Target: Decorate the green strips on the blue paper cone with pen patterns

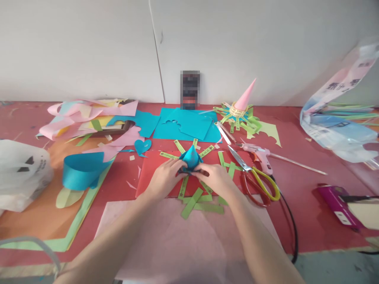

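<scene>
A small blue paper cone (192, 157) stands at the middle, over a ring of green printed paper strips (206, 150) that spread out on a red sheet (151, 173). My left hand (166, 175) pinches the cone's lower left edge. From the right, my right hand (215, 177) presses its fingers on the lower right edge. A dark band shows at the cone's base between the fingertips. Loose green strips (192, 203) lie just below, partly over a pale pink sheet (183, 240).
Scissors (251, 173) and a pink glue gun (260, 154) lie right. A pink paper cone model (245, 98) stands behind. Blue sheets (189, 126), paper scraps (89, 114) and a blue paper loop (81, 171) are around. A purple power strip (339, 207) sits far right.
</scene>
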{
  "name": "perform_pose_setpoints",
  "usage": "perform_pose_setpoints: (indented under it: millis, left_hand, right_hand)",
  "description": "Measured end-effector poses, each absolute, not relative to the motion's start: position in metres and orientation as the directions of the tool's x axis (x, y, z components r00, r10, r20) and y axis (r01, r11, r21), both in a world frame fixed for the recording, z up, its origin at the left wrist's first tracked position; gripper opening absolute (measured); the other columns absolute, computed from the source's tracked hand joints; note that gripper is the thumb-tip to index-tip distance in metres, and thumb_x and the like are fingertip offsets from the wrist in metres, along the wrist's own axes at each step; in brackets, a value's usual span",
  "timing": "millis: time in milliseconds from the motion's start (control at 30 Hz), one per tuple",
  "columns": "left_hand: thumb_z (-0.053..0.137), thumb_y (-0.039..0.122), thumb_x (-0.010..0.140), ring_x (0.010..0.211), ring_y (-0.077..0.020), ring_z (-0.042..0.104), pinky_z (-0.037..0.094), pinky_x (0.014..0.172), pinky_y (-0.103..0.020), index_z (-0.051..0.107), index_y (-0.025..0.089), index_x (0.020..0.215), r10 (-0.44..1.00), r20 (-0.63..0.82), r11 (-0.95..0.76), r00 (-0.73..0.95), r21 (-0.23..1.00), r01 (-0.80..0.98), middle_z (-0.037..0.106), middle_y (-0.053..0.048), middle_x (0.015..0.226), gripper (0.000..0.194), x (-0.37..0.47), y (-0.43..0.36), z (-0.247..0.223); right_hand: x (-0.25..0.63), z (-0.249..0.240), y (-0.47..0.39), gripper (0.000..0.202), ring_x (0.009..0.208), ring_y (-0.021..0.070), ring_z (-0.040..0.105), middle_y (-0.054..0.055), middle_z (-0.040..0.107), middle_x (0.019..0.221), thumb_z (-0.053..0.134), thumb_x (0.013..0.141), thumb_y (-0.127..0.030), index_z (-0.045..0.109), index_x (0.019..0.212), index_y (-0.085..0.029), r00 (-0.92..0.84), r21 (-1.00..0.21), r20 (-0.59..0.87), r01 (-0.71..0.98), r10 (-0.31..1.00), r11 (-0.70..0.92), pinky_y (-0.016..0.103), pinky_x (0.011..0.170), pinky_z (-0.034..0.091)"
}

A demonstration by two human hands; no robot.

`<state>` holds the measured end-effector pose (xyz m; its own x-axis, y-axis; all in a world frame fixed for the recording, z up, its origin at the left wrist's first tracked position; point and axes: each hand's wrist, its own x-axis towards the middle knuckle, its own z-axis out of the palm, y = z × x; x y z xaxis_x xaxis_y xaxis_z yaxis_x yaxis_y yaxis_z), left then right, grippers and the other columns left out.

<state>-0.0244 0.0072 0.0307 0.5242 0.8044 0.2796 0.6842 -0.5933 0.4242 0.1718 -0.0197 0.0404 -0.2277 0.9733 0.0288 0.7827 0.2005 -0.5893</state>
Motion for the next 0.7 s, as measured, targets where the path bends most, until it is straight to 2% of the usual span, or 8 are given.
perform_pose_setpoints:
  millis: [200,467,700]
  left_hand:
    - [0.048,0.026,0.088,0.086,-0.0161,0.059,0.046,0.076,-0.027,0.065,0.022,0.084,0.721,0.287,-0.691,0.631,0.379,0.616,0.065,-0.002,0.090,0.018,-0.0339,0.0162,0.0336]
    - [0.050,0.028,0.088,0.086,-0.0161,0.058,0.047,0.074,-0.027,0.064,0.021,0.082,0.733,0.325,-0.680,0.598,0.367,0.635,0.063,-0.003,0.089,0.016,-0.0293,0.0144,0.0275]
    - [0.048,0.030,0.089,0.087,-0.0174,0.057,0.046,0.076,-0.030,0.063,0.020,0.082,0.691,0.341,-0.722,0.637,0.316,0.615,0.062,-0.004,0.087,0.019,-0.0271,0.0157,0.0271]
  right_hand:
    - [0.1726,0.0397,-0.0187,0.015,0.059,0.0138,0.060,-0.001,0.068,0.068,0.054,0.087,-0.034,0.067,0.084,-0.026,-0.259,-0.561,0.085,0.786,0.962,0.261,0.022,0.052,0.033]
    - [0.1732,0.0404,-0.0193,0.016,0.060,0.0144,0.061,-0.002,0.067,0.067,0.063,0.079,-0.041,0.065,0.088,-0.028,-0.234,-0.556,0.060,0.799,0.970,0.227,0.022,0.051,0.034]
    - [0.1752,0.0354,-0.0162,0.008,0.073,0.0172,0.065,-0.001,0.072,0.083,0.059,0.084,-0.030,0.067,0.086,-0.028,-0.253,-0.512,0.093,0.817,0.963,0.264,0.022,0.056,0.036]
